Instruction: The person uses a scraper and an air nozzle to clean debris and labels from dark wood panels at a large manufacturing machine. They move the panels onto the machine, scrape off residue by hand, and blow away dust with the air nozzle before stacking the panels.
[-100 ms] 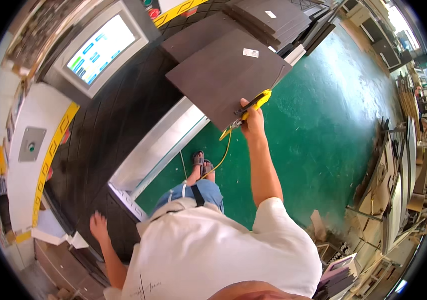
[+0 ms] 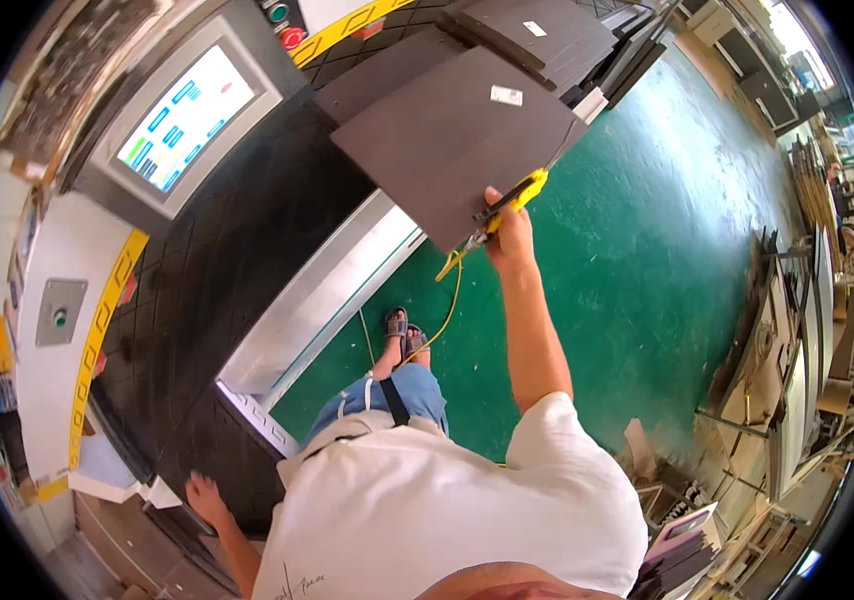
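Green floor is edged by a dark bed, over whose side a panel, already labelled, is laid, a yellow tool gripped near it by the right hand, the left hand apart, seemingly empty, what remains unshown.

Upper garment: white T-shirt, short-sleeved. Clock positions refer to its centre. Dark script marking: 8 o'clock. Blue shorts, with black strap and white strips: 11 o'clock. Dark strapped sandals: beyond the shorts. Left hand, 9 o'clock, and right hand, 12 o'clock: bare.
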`<move>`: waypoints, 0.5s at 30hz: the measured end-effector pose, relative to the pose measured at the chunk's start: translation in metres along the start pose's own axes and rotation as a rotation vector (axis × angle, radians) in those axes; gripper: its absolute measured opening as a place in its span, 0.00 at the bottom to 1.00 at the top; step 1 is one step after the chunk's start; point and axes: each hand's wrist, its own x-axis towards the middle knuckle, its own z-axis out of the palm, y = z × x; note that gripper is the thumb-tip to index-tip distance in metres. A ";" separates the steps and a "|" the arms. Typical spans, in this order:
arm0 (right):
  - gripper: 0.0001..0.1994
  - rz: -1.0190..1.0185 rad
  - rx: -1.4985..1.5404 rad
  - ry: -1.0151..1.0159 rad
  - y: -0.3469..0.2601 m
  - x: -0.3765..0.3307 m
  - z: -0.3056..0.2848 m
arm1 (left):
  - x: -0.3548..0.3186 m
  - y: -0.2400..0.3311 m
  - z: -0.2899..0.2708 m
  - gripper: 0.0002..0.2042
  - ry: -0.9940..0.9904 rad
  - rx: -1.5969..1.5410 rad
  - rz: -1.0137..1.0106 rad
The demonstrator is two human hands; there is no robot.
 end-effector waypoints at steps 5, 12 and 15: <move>0.04 -0.123 -0.041 0.054 -0.059 0.086 0.015 | -0.053 -0.017 -0.043 0.17 0.251 1.050 0.108; 0.05 -0.037 -0.181 0.182 -0.188 0.267 0.002 | -0.069 -0.011 -0.016 0.14 0.210 1.096 -0.059; 0.05 -0.116 -0.317 0.345 -0.210 0.291 0.035 | -0.076 -0.018 0.000 0.16 0.284 1.001 -0.067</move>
